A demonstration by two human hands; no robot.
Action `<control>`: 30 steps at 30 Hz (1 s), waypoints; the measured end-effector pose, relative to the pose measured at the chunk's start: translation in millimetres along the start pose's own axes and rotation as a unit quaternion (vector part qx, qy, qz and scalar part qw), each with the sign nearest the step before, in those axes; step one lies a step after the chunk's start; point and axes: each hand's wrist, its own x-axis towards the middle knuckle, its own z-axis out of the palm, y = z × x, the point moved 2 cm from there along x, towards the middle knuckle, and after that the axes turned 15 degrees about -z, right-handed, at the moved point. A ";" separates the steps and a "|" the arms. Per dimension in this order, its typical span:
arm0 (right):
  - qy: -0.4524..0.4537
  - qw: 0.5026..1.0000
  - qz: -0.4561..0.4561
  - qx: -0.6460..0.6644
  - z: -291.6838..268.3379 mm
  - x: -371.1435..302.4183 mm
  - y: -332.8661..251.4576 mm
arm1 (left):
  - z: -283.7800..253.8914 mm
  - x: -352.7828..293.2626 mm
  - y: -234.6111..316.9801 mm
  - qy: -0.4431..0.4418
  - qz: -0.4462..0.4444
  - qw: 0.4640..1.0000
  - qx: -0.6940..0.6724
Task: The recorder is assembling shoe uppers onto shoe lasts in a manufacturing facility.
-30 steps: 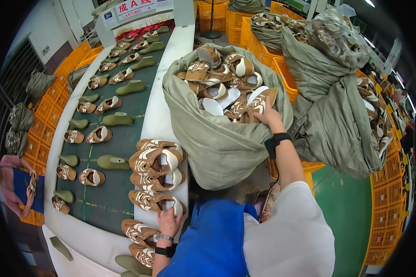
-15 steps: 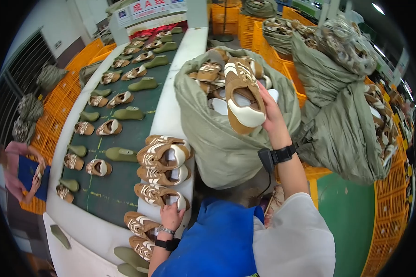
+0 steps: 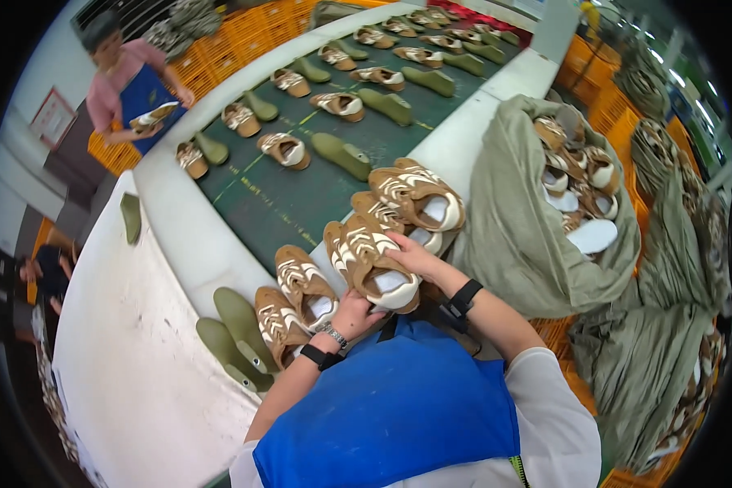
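Observation:
A brown sneaker with white stripes and a white heel point(image 3: 369, 248) lies over the white table edge in front of me, its toe pointing away. My right hand point(image 3: 416, 255) grips its right side near the collar. Close under its heel is my left hand point(image 3: 355, 315), fingers curled against the sneaker's lower left side; its fingertips are partly hidden. Another sneaker shows partly behind it on the left. Beyond my right hand, more sneakers point(image 3: 415, 191) stand close together, and a pair point(image 3: 302, 281) sits left of my left hand.
Green shoe lasts point(image 3: 234, 354) lie at the near left. Across the green conveyor point(image 3: 260, 211) run rows of sneakers and lasts. A grey-green sack point(image 3: 508, 211) full of shoes stands on the right, orange crates point(image 3: 598, 69) behind it. A person in a blue apron point(image 3: 142, 98) holds a shoe across the belt.
My right hand has come from above the sack to the table edge and is on a sneaker beside my left hand. The view has turned left, showing more of the white table.

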 end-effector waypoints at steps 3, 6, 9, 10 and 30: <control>-0.020 0.974 0.126 0.186 7.0 -0.8 14.9 | -7.9 -6.9 -5.8 -0.059 -0.074 0.995 0.018; -0.039 0.954 0.191 0.227 11.7 -2.1 4.9 | -20.2 -12.5 0.3 -0.055 -0.057 0.996 -0.027; -0.032 0.873 0.272 0.403 29.8 -17.9 -0.9 | -26.2 -17.2 11.6 -0.114 -0.069 0.981 -0.138; -0.017 0.854 0.266 0.446 34.1 -21.6 -5.2 | -31.7 -19.0 12.1 -0.105 -0.075 0.982 -0.138; -0.320 0.929 -0.152 0.103 207.3 41.9 -147.5 | -189.0 -156.0 -33.2 0.176 -0.198 0.684 -0.680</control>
